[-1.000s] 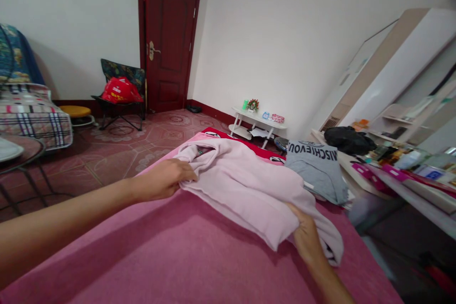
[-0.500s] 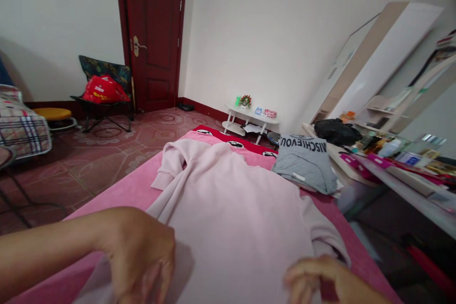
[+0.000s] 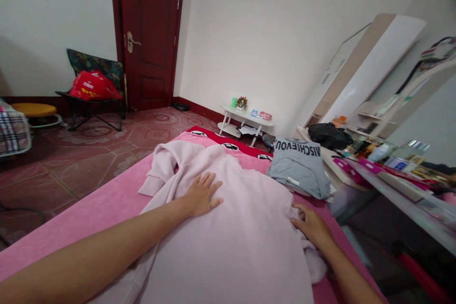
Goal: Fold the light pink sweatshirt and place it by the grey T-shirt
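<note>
A pale pink sweatshirt (image 3: pixel 245 237) lies spread over a pink bed (image 3: pixel 117 199), one sleeve folded at its far left. My left hand (image 3: pixel 204 194) rests flat on the upper left part of the garment, fingers spread and palm down. At the right edge, by the other sleeve, my right hand (image 3: pixel 311 223) has its thumb and fingers closed on the fabric. Just beyond that hand sits a folded grey T-shirt (image 3: pixel 299 166) with dark lettering, on top of other folded cloth.
Along the right runs a dressing table (image 3: pixel 402 190) crowded with bottles and a black bag (image 3: pixel 329 135). A small white table (image 3: pixel 245 115) stands by the far wall. At the left, a folding chair (image 3: pixel 96 64) carries a red bag (image 3: pixel 94 86), near a yellow stool (image 3: pixel 33 109).
My left hand has moved forward and right, flattening onto the sweatshirt. My right hand has moved up along its right edge and taken hold of the fabric. The view has shifted slightly.
</note>
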